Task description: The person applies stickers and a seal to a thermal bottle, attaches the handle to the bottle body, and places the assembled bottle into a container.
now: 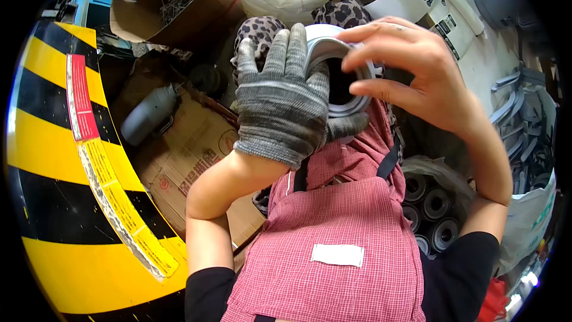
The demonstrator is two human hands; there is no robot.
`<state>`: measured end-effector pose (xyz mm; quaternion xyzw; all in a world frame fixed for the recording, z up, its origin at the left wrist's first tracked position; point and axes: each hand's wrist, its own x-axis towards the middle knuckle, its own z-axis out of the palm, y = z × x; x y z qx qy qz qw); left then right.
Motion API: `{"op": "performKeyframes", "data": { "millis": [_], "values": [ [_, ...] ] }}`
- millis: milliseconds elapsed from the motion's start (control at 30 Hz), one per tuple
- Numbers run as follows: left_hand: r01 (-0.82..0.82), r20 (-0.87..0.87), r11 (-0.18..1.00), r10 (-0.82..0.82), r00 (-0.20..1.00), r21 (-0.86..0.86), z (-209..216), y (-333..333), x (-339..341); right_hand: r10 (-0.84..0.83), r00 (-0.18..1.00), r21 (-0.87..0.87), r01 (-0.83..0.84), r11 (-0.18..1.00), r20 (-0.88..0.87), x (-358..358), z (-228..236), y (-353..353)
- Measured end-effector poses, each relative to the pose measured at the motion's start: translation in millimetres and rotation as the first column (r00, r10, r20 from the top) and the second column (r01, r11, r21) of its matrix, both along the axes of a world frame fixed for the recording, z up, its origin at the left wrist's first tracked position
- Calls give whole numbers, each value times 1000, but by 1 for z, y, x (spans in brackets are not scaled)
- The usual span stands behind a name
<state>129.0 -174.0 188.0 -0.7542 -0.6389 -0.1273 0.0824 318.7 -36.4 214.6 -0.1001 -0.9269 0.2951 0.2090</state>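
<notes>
1. Red-checked apron (pixel 333 220) right up close, filling the lower middle, its folds bunched below the hands; loose cloth could snag a part that drops.
2. Out left, a yellow-and-black striped panel (pixel 53 203) curves along the edge, well apart from both hands; little danger there.
3. Brown cardboard (pixel 158 152) beside the left forearm, grey bottle (pixel 149 113) tilted over it; a bumped bottle might roll.
4. Over by the right elbow, round grey parts (pixel 444 234) in a clear bag (pixel 456 170); one wide elbow swing could jostle them.
5. Now the left hand (pixel 280 104), gloved, gripping the work from its left, thumb under the lower edge! Smooth knit might slip if that hold slackens.
6. Right hand (pixel 420 65), bare, fingers curved and parted over the opening, clasping nothing visible; fingertip contact, cannot tell. A sharp rim would nick bare skin.
7. And there's the grey ring (pixel 348 109), between the hands near the spotted knees (pixel 260 27); uneven pressure could tip it.
</notes>
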Motion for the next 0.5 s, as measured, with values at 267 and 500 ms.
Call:
{"op": "performKeyframes", "data": {
  "millis": [267, 500],
  "values": [
    [-61, -161, 997, 52, 985, -47, -8, 5, 10, 137, 971, 112, -161, 981, 196, -16, -4, -1],
    [42, 22, 999, -41, 999, -16, -9, 20, 7, -182, 962, 203, 141, 969, 202, -28, -22, -5]
  ]
}}
